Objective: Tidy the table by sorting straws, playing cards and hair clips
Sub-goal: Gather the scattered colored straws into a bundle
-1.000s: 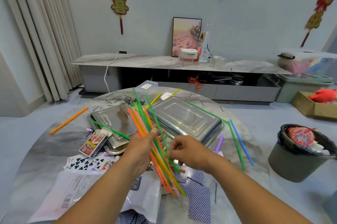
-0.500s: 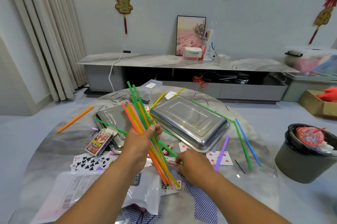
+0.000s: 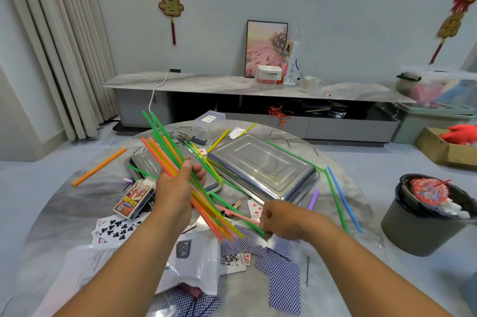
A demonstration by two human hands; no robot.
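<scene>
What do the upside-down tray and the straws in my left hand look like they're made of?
Tray: likely stainless steel, with a brushed silver sheen, mirror-like reflections and pressed ridges. Straws: probably thin plastic, in bright, smooth, uniform colours; coated paper can't be ruled out.

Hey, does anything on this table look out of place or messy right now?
Yes. Blue-backed playing cards lie scattered, some face up, at the round table's near edge; loose coloured straws, like the orange straw, sprawl around the overturned steel tray.

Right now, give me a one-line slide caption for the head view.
Left hand grips a straw bundle over the table while right hand pinches a pink straw.
</scene>
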